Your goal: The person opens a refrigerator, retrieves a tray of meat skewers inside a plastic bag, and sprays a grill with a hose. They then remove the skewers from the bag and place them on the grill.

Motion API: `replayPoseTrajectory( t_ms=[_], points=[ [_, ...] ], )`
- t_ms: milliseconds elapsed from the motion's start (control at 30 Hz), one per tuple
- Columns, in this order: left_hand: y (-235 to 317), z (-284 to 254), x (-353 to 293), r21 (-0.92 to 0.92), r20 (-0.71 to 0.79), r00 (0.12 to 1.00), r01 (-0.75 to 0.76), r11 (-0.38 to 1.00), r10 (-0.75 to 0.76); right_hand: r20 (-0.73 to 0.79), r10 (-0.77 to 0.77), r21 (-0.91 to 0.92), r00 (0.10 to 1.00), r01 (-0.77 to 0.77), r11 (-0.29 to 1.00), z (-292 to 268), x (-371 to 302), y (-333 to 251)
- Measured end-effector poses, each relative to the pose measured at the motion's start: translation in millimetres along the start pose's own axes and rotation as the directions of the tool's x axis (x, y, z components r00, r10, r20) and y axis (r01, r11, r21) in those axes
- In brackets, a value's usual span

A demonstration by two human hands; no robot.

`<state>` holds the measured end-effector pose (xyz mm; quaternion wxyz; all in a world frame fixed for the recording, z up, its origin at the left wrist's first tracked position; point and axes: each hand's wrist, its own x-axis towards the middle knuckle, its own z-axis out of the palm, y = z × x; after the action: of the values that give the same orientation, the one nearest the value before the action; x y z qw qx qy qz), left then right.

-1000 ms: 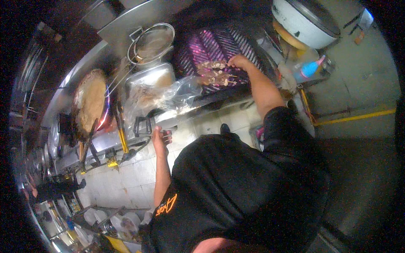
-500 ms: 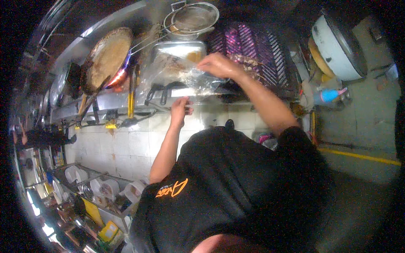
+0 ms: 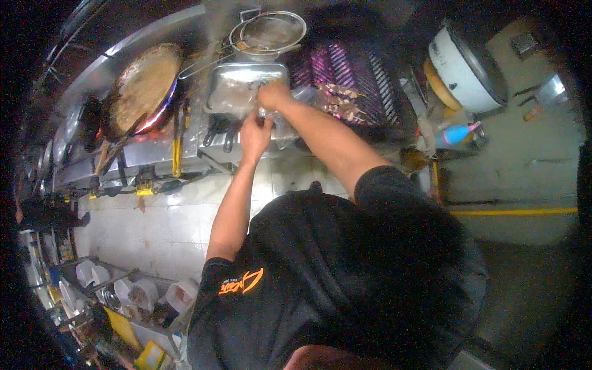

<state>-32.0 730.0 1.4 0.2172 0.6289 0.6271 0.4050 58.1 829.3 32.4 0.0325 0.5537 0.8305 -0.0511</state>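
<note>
My right hand (image 3: 274,96) is closed over the right side of a shallow metal tray (image 3: 216,81), and clear plastic shows beside it. Just below, my left hand (image 3: 254,137) has its fingers curled up against the same clear plastic bag (image 3: 271,118), which spreads toward the tray; its exact outline is blurred. Two dark handles (image 3: 229,139) stick out at the tray's front edge. To the right, skewers of meat pieces (image 3: 340,102) lie on a grill (image 3: 376,74) with a purple glow beneath.
At the left a big pan (image 3: 145,83) of pale brown contents stands over a flame. Wire strainers (image 3: 271,31) rest behind the tray. A white pot (image 3: 459,71) and a blue bottle (image 3: 456,134) are at the right. A shelf of plastic containers (image 3: 143,293) stands at lower left.
My left hand has risen from below the counter edge to the plastic. My right hand has drawn in from the grill side to the tray, closing up, and the skewers show more fully.
</note>
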Motion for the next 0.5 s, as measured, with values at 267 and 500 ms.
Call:
replayPoseTrajectory(
  t_ms=[267, 500],
  points=[
    [4.6, -1.4, 7.0, 0.052, 0.032, 0.999, 0.009, 0.999, -0.010, 0.043, 0.212, 0.244, 0.976, -0.216, 0.945, 2.0, -2.8, -3.0],
    [11.6, -4.6, 8.3, 0.099, 0.098, 0.995, 0.021, 0.995, -0.030, -0.112, 0.284, 0.276, 0.952, -0.245, 0.930, 14.8, 10.3, 4.2]
  ],
)
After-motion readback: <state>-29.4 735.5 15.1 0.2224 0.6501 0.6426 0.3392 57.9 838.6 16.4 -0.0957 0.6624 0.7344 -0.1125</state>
